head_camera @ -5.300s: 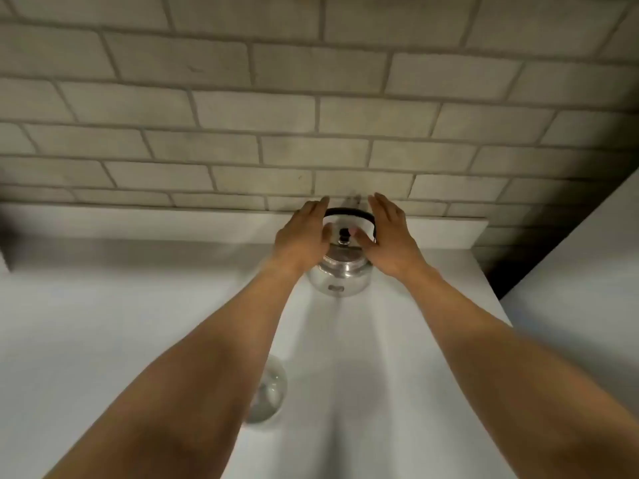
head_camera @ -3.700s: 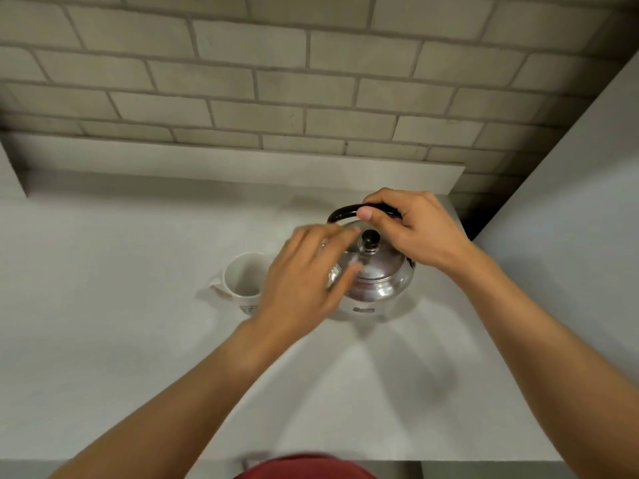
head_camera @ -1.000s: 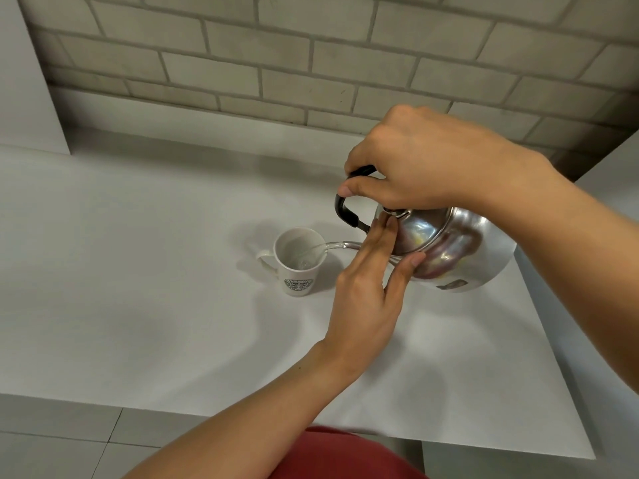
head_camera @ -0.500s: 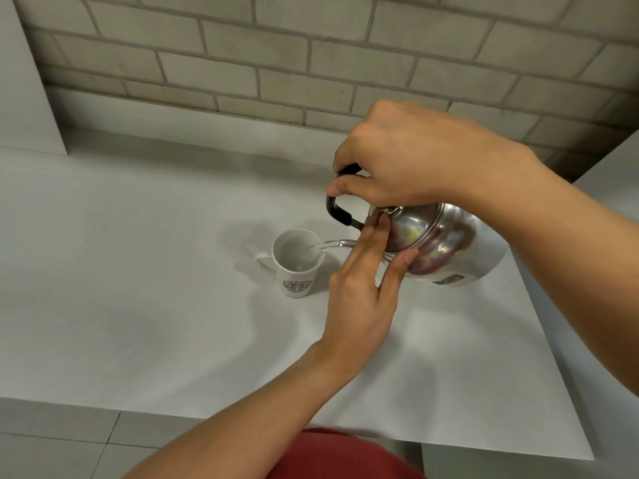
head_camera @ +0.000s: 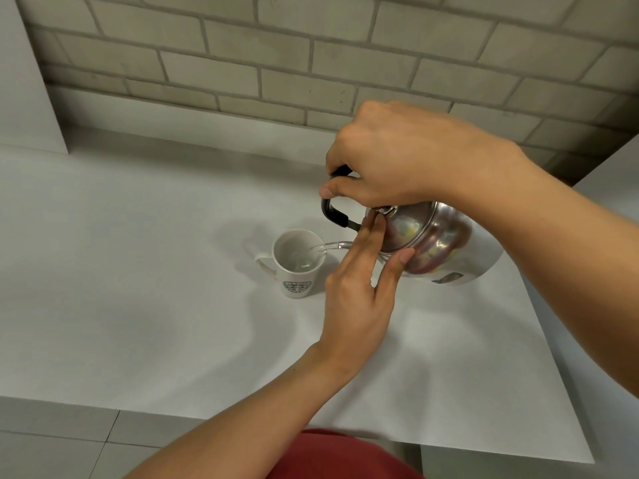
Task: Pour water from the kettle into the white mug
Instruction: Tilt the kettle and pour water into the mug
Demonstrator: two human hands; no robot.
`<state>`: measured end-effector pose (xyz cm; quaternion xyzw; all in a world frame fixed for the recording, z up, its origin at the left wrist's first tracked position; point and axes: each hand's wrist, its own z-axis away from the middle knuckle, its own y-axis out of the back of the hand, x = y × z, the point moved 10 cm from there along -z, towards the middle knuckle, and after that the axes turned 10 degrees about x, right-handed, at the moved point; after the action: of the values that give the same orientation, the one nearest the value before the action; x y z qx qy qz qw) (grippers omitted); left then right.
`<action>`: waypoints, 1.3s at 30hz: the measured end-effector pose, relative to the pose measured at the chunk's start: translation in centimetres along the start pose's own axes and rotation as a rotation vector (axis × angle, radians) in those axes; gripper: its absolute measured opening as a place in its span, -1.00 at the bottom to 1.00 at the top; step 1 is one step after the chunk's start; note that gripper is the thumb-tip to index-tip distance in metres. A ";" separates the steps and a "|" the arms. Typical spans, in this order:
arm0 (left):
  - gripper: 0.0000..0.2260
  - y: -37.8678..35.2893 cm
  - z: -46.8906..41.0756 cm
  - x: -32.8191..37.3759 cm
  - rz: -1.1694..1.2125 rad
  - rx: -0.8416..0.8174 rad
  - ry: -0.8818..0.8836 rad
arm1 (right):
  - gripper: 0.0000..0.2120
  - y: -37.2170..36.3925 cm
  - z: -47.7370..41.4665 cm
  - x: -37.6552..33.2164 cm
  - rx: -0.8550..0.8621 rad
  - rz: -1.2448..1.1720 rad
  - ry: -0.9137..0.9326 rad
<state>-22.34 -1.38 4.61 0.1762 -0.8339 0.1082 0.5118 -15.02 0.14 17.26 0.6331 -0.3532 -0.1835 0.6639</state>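
At the left of the action the white mug (head_camera: 299, 262) stands upright on the pale countertop (head_camera: 138, 305), its handle turned to the left and a green round logo facing the camera; a little clear water shows inside it, though how full it is cannot be told from this angle. Just to its right the thin metal spout (head_camera: 333, 245) reaches over the mug's rim, and a clear stream seems to run from its tip into the cup. Next comes the left hand (head_camera: 359, 295), open with fingers extended, the fingertips (head_camera: 375, 224) laid flat against the lid and the thumb against the body below it, steadying rather than gripping. Further right the steel kettle (head_camera: 435, 245) hangs off the counter, tilted toward the mug. Above it the right hand (head_camera: 397, 157) is closed around the black handle (head_camera: 333, 216) and carries the weight. The pouring step itself appears to be in hand, with the task well along. The next move likely calls for watching the level rise, then rolling the right wrist back to bring the kettle upright before the mug overfills, keeping the lid pressed until the tilt is gone, and setting the kettle down beside the mug.
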 end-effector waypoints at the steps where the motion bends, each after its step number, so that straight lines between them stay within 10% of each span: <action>1: -0.52 0.0 0.0 0.0 0.007 0.000 0.002 | -0.59 0.0 0.0 0.0 0.000 0.001 0.000; 39: -0.53 0.6 0.0 -0.2 -0.023 0.002 -0.009 | -0.57 0.0 -0.2 -0.6 -0.005 0.006 0.005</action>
<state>-22.49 -0.83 4.40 0.1867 -0.8340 0.1022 0.5090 -15.30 0.70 17.08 0.6309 -0.3529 -0.1807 0.6668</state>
